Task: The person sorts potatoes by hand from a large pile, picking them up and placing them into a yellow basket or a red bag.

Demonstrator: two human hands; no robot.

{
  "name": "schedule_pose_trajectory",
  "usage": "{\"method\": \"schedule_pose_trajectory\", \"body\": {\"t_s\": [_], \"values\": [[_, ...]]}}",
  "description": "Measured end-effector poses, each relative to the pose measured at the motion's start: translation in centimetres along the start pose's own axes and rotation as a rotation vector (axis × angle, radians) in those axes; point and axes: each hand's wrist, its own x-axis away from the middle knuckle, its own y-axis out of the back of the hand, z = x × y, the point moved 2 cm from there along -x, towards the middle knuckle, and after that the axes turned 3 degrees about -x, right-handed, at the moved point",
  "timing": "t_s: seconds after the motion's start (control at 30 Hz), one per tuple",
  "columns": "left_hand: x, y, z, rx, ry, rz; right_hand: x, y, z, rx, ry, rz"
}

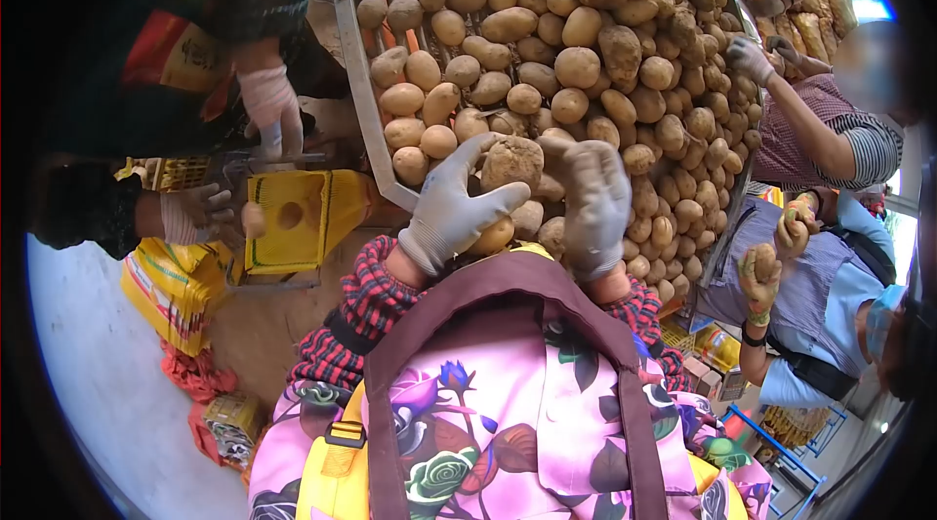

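Note:
My left hand (pixel 459 213), in a pale grey glove, is closed around a large dirt-covered potato (pixel 512 163), thumb and fingers on its sides. My right hand (pixel 593 208), gloved the same way, is just right of that potato with its back toward me. Motion smears its bent fingers, and I cannot tell whether anything is in them. Under and around both hands lies a thick layer of potatoes (pixel 578 67) on a metal-framed sorting table (pixel 356 57). Several more potatoes (pixel 491 237) sit close to my apron, between my wrists.
A yellow mesh bag (pixel 286 220) is held open on a frame at the left, where another person's gloved hands (pixel 200 215) are. Folded yellow bags (pixel 166 291) lie below it. Other workers (pixel 810 120) stand along the table's right side, one holding a potato (pixel 759 266).

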Motion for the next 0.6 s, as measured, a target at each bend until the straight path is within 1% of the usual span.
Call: {"method": "schedule_pose_trajectory", "body": {"t_s": [0.03,0.07,0.1,0.13,0.17,0.23,0.27,0.37,0.43,0.5,0.57,0.6], "values": [[0.2,0.2,-0.2,-0.105,-0.047,-0.074,-0.7,1.1,-0.1,-0.067,0.054,-0.061],[0.2,0.5,-0.4,-0.287,-0.113,-0.122,-1.1,1.7,0.6,0.103,0.055,-0.089],[0.3,0.4,-0.4,-0.288,-0.114,-0.113,-1.4,2.2,1.4,0.274,0.057,-0.122],[0.2,0.3,-0.6,-0.394,-0.196,-0.178,-1.7,2.9,1.1,0.212,-0.031,-0.024],[0.1,0.2,-0.8,-0.498,-0.278,-0.244,-1.8,2.2,1.3,0.208,-0.104,0.116],[0.0,-0.3,-1.3,-0.479,-0.267,-0.197,-1.4,1.0,-0.2,0.284,-0.124,0.302],[0.0,-0.4,-1.6,-0.463,-0.251,-0.156,-1.3,0.6,-0.2,0.285,-0.120,0.299],[0.3,-0.2,-1.9,-0.499,-0.261,-0.134,-1.3,0.0,-0.4,0.240,-0.164,0.276],[0.6,-0.2,-1.8,-0.499,-0.261,-0.108,-1.1,0.2,-0.7,0.284,-0.076,0.238],[0.5,-0.3,-1.6,-0.492,-0.270,-0.084,-1.3,-0.1,-0.2,0.341,-0.076,0.216],[0.4,-0.4,-1.0,-0.497,-0.349,-0.076,-1.3,0.0,-0.4,0.498,0.056,0.193],[0.5,-0.8,-0.9,-0.493,-0.344,-0.073,-1.7,0.5,-0.8,0.373,-0.033,0.111]]}}
